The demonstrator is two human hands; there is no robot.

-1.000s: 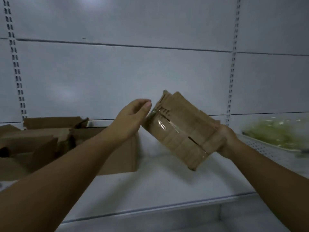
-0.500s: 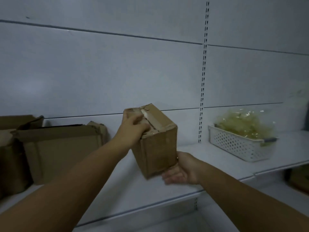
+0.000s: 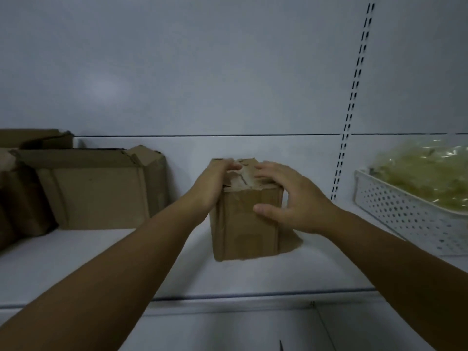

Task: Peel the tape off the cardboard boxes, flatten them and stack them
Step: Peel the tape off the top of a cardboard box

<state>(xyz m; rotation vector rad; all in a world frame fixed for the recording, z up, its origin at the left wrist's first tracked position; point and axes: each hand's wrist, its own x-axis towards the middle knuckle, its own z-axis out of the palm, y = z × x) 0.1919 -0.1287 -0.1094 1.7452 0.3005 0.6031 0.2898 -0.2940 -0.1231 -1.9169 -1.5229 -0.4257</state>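
A small brown cardboard box stands upright on the white shelf, its taped top flaps facing up. My left hand grips the box's top left edge, fingers curled over the flaps. My right hand clasps the top right corner, thumb pressed on the front face and fingers spread over the taped top. The tape on top looks wrinkled and partly torn.
Several larger cardboard boxes stand at the left of the shelf against the back wall. A white perforated basket with crumpled clear plastic sits at the right. A slotted upright runs down the wall panel.
The box went from tilted in the air to standing on the shelf. My right hand left its underside and now rests on its top right corner. The view shifted closer.
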